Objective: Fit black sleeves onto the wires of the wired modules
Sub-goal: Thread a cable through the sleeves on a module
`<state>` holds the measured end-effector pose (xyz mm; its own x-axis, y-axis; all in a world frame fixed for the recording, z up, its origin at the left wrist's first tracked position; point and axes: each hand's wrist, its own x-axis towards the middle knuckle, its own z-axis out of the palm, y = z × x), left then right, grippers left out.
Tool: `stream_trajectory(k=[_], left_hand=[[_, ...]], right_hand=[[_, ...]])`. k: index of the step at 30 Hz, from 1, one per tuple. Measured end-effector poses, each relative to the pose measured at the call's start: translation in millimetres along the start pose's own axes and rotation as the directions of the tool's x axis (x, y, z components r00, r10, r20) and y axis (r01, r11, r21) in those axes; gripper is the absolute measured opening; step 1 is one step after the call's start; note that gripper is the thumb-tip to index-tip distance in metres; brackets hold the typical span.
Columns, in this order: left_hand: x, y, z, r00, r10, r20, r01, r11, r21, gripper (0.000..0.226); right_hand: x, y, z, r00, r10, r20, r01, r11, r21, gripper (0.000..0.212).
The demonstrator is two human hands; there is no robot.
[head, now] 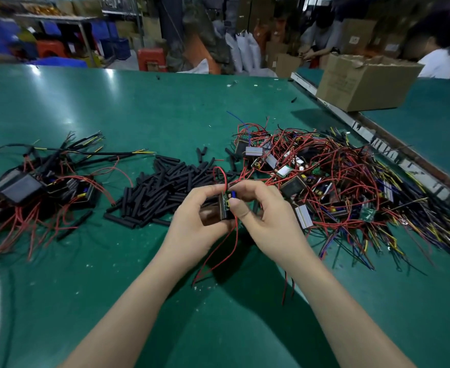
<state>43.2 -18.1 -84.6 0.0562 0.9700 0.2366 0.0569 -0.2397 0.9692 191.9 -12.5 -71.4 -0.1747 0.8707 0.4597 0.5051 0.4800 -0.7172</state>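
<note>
1 wired module (225, 207) is held above the green table (138, 107), between both hands, just in front of the loose heap of black sleeves (162, 191). The left hand (192, 221) is curled round the module's dark body from the left. The right hand (263, 211) pinches at its top edge, thumb pressed beside the blue component, with the fingers curled behind. No sleeve is seen in either hand, so the step in hand is judged to be gathering the wires, not yet threading.

The module's red wires (234, 235) loop above the hands and trail down toward the table edge. Some lie tangled toward the unsleeved pile (324, 181) on the right. Whether they are caught there cannot be told.

To do this well:
- The module should be freed fully from the pile first, or neighbours are likely to be dragged along.
- The wires to be sleeved should be bunched straight and their tips aligned, so that 1 sleeve can be passed over all of them without snagging.
- The body is best kept in the left hand, leaving the right free to take a sleeve.

Finished units (32, 187) lie well apart on the left.
</note>
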Motion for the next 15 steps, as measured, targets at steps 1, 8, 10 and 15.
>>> stream_trajectory(k=[1, 8, 10, 15], left_hand=[[0.0, -0.7, -0.3, 1.0, -0.012, 0.0, 0.012, 1.0, -0.007, 0.055], [1.1, -1.7, -2.6, 1.0, -0.016, 0.017, 0.017, 0.998, -0.054, 0.051], [0.6, -2.4, -2.6, 1.0, -0.013, 0.023, 0.014, 0.999, -0.032, 0.051], [0.0, -2.4, -3.0, 0.999, 0.006, 0.054, -0.012, 0.994, 0.111, 0.057]], right_hand=[[0.6, 0.0, -1.1, 1.0, -0.015, -0.019, 0.015, 1.0, -0.021, 0.018], [-0.3, 4.6, 0.7, 0.997, -0.064, -0.051, 0.053, 0.981, -0.188, 0.026], [0.0, 6.5, -2.8, 0.999, -0.036, -0.009, 0.033, 0.977, -0.21, 0.029], [2.5, 9.7, -13.9, 0.985, -0.157, 0.073, 0.172, 0.933, -0.316, 0.032]])
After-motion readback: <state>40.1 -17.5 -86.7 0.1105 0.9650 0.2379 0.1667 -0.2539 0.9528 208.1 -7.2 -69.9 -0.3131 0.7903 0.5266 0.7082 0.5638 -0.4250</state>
